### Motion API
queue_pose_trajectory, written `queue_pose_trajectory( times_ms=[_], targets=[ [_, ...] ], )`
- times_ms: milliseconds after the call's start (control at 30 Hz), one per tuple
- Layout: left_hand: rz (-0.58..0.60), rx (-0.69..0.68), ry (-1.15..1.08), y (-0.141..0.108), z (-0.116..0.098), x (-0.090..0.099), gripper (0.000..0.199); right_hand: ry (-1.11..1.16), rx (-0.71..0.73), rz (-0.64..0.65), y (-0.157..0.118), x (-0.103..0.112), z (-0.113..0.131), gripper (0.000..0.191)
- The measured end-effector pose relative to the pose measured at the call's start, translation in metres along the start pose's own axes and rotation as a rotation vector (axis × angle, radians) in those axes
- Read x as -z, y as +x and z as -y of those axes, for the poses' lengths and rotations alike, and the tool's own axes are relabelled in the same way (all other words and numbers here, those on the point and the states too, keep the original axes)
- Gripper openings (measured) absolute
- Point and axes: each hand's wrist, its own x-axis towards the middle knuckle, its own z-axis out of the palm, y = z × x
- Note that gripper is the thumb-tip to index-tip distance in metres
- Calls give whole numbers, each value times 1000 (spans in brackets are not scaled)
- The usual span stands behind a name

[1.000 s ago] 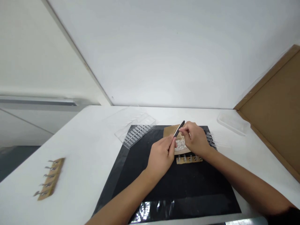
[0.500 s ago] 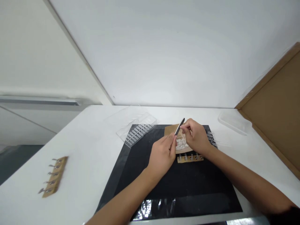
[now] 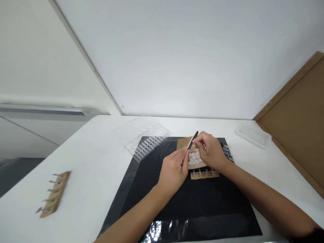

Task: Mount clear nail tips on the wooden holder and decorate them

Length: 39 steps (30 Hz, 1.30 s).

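My left hand [image 3: 174, 167] is closed round the lower end of a slim black-and-white stick [image 3: 192, 139], which slants up to the right. Beside the stick's upper part, my right hand [image 3: 209, 149] has its fingers pinched together; anything between them is too small to make out. Beneath both hands lies brown paper [image 3: 182, 143] with a heap of small white pieces [image 3: 194, 158]. A wooden strip [image 3: 204, 174] with several clips holding clear tips rests just in front, on the black mat [image 3: 202, 202].
A clear tray [image 3: 146, 145] of nail-shaped tips overlaps the mat's back left corner. More clear tips [image 3: 227, 152] lie at its back right. Another clip strip [image 3: 55, 194] is at far left. A translucent lid [image 3: 253, 135] and a cardboard panel [image 3: 298, 125] stand at the right.
The view has shifted slightly, so the table's things appear a little lower and further left. Both hands keep nearly the same pose around the stick.
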Motion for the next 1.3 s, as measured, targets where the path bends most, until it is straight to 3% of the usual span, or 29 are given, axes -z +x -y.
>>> queue_pose_trajectory(
  times_ms=[67,200,300,433,533,667,767,900,1000,1133,1233,1300],
  targets=[
    [-1,-3,3,0,1,0,31,15,9,56,-1,-1,1,24],
    [-4,-1,0,0,1,2,33,-28,-48,-10,-1,-1,3,24],
    [-12,-12,9,1,0,3,32,-14,8,67,0,2,4,24],
    [-17,-8,15,2,-2,4,33,-53,10,19,0,3,3,26],
    [-12,-13,22,2,-1,4,31,-36,45,76,-1,2,2,26],
    [-18,-14,26,2,-1,3,34,-36,1,12,-1,1,2,27],
    [-18,-36,30,2,-1,3,31,-22,20,72,-1,2,2,29],
    [-22,-26,18,3,-3,5,31,-26,9,-34,2,4,1,27],
    [-17,-31,5,3,-5,7,31,-12,38,5,3,6,0,24],
    [-15,-13,-15,3,-5,6,32,-20,-2,-104,4,5,1,27],
    [-18,-20,-4,3,-4,6,31,-14,32,-27,2,3,3,29],
    [-20,-23,3,3,-4,6,31,-17,20,-53,1,1,4,28]
  ],
)
